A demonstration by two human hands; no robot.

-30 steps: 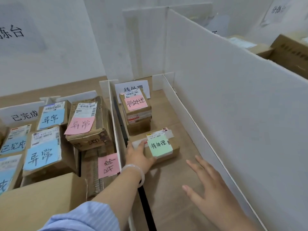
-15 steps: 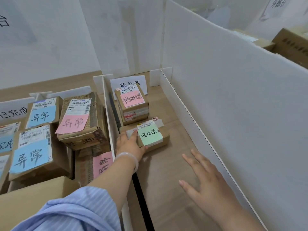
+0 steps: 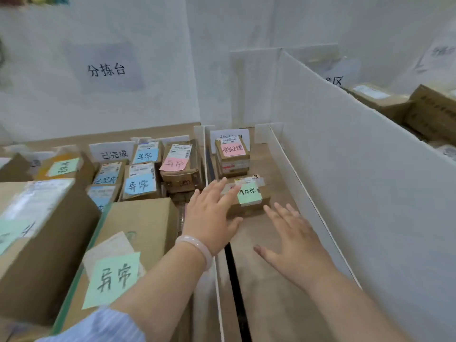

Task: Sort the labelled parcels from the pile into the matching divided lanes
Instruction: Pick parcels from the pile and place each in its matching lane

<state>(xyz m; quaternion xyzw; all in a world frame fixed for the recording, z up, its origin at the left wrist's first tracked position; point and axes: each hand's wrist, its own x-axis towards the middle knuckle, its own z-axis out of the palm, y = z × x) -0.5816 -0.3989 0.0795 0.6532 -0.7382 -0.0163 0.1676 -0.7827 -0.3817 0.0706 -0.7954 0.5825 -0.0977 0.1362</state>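
Note:
A small brown parcel with a green note (image 3: 249,197) lies in the right-hand lane, just in front of a stacked parcel with a pink note (image 3: 232,154). My left hand (image 3: 212,213) hovers with straight, spread fingers over the green-note parcel's left end; I cannot tell whether it touches. My right hand (image 3: 293,238) is spread flat above the lane floor, just in front of that parcel, holding nothing. A white lane sign (image 3: 243,134) stands behind the stack.
A low white divider (image 3: 206,154) separates this lane from the left lane, which is packed with parcels bearing blue, pink and green notes (image 3: 140,185). A tall white partition (image 3: 357,149) walls the right side. Large cardboard boxes (image 3: 138,228) stand near left; more boxes (image 3: 429,112) lie beyond the partition.
My left hand has let go of the green-note parcel's left end and lifted with its fingers spread. The view has swung left and up, showing more of the left lane.

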